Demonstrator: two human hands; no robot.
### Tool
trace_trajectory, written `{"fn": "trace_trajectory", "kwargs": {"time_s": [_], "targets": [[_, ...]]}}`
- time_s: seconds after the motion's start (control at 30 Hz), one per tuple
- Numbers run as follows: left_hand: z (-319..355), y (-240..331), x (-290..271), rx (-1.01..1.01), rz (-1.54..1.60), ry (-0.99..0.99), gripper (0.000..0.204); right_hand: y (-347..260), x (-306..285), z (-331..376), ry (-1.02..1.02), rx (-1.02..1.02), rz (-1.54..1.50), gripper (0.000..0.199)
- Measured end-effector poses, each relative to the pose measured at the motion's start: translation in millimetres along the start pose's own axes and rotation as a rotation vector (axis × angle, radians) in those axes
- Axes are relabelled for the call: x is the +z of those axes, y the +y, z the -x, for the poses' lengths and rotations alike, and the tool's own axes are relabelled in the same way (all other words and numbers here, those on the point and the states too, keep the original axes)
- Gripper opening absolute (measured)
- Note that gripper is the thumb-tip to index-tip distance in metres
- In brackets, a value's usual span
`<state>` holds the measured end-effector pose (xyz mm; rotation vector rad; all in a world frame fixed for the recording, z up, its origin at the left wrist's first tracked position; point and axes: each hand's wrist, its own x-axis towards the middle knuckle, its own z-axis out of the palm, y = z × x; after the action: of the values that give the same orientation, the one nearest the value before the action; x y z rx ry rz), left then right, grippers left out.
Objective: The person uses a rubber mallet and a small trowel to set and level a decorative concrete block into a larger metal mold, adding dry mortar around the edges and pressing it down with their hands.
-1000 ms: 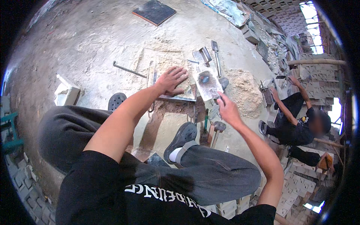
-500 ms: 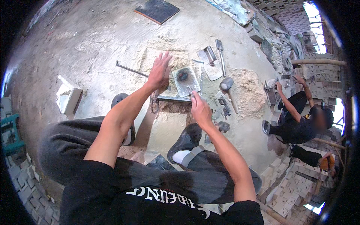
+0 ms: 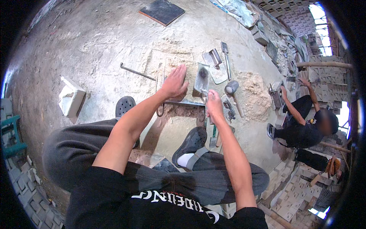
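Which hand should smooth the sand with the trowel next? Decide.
Right, probably. The right hand already grips the trowel handle, blade over the sand bed; the left hand lies flat, empty, on the sand.

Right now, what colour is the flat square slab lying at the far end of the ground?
Dark grey to black, with a reddish-brown edge: the slab, clearest in the head view.

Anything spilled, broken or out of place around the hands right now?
Nothing looks broken. The left hand lies flat on the sandy floor, the right hand grips a trowel. Loose tools lie scattered beside a sand pile; untidy, not odd.
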<state>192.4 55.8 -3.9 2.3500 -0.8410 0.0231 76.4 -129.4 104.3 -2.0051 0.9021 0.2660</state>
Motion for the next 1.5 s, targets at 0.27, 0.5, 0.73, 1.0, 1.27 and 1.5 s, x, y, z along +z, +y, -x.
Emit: {"fn": "trace_trajectory", "kwargs": {"time_s": [0.27, 0.5, 0.73, 1.0, 1.27, 1.5], "targets": [[-4, -54, -8, -0.496, 0.451, 0.272, 0.06, -18, 47, -14, 0.007, -0.164, 0.228, 0.037], [-11, -63, -6, -0.478, 0.475, 0.234, 0.063, -61, 79, -18, -0.114, -0.253, 0.358, 0.038], [-77, -52, -23, 0.057, -0.139, -0.152, 0.055, -64, 78, -50, -0.081, -0.387, 0.383, 0.035], [-69, -55, -5, 0.124, -0.15, -0.237, 0.048, -94, 86, -18, -0.141, -0.29, 0.356, 0.034], [-29, -31, 5, 0.067, -0.214, -0.241, 0.052, -76, 75, -1, -0.242, -0.247, 0.325, 0.033], [3, -6, 3, 0.013, -0.087, -0.255, 0.053, -45, 76, 24, -0.191, -0.318, 0.414, 0.029]]}}
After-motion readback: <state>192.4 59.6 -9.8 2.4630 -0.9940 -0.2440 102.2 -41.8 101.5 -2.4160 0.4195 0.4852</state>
